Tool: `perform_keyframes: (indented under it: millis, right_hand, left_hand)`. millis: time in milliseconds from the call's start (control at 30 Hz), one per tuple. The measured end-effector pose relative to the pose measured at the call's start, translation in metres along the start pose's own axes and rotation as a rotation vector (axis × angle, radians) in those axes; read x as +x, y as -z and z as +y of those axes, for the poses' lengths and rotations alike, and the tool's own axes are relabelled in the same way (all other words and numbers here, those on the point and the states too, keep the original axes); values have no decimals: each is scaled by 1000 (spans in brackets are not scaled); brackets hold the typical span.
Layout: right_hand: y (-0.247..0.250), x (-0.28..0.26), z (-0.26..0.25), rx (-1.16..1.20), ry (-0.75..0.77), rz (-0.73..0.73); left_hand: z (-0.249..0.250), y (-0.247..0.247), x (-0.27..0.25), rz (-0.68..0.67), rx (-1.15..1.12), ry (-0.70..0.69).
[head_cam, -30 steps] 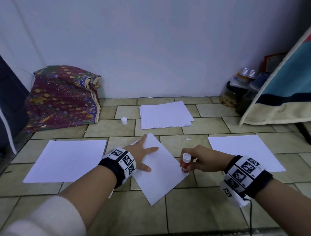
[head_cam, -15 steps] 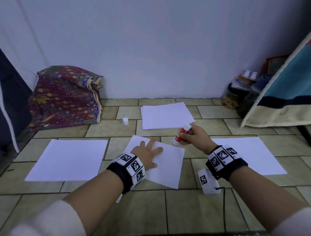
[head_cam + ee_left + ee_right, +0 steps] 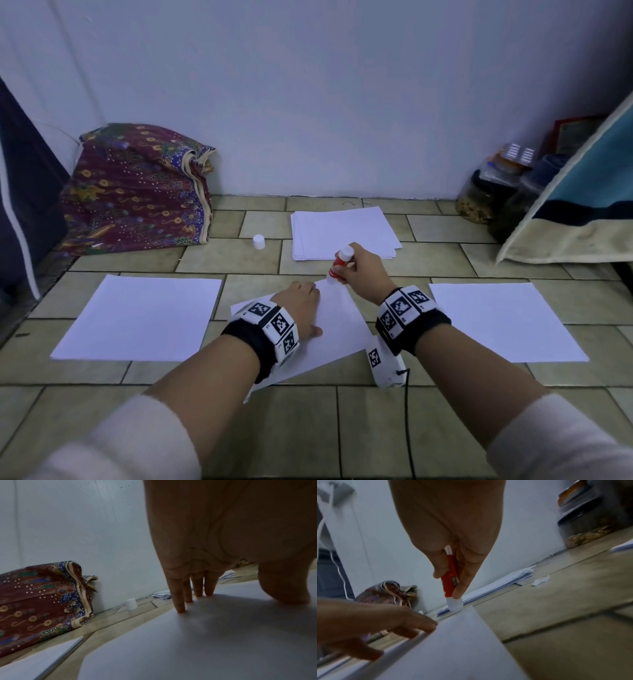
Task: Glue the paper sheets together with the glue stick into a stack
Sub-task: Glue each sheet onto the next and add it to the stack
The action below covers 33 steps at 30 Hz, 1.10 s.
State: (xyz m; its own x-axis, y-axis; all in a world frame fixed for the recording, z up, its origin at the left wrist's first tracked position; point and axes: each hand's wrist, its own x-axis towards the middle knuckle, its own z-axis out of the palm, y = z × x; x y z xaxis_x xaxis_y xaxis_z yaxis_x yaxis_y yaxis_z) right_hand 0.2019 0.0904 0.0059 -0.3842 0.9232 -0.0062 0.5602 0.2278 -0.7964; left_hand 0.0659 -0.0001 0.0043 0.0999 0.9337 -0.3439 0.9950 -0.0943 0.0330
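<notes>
While glue stick point(image 3: 341, 261) touches sheet point(image 3: 337, 322), cap point(image 3: 259, 242) beside paper stack point(image 3: 342, 233)

A patterned maroon cloth bundle point(image 3: 137, 188) lay against the wall at far left, while dark-lidded jars point(image 3: 486, 195) stood at far right beside a blue-and-cream fabric point(image 3: 582, 205).

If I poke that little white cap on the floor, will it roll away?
Probably not while upright: the glue stick cap stands on its flat end on the tiled floor. It looks small and light, so a poke would likely slide it or tip it. Once on its round side it could roll, perhaps toward the patterned cloth bundle.
</notes>
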Motion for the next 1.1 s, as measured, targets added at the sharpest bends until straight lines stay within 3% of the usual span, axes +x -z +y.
perform_keyframes:
  millis: [133,367,767,933,1033,1100]
  right_hand:
    - [-3,6,2,-153,2,-59]
    - [16,-6,4,-336,181,-257]
    - [48,-62,16,-286,260,-461]
    - [59,-73,16,-252,242,-557]
    - [68,-70,17,-235,173,-493]
    - [73,-66,20,-80,77,-284]
  left_hand:
    - [-2,1,-1,-36,5,-25]
    - [1,4,3,-93,62,-10]
    - [-1,8,4,-75,64,-60]
    - [-5,14,7,-173,99,-98]
    - [-11,17,6,-227,117,-99]
    - [-12,16,3,-183,129,-49]
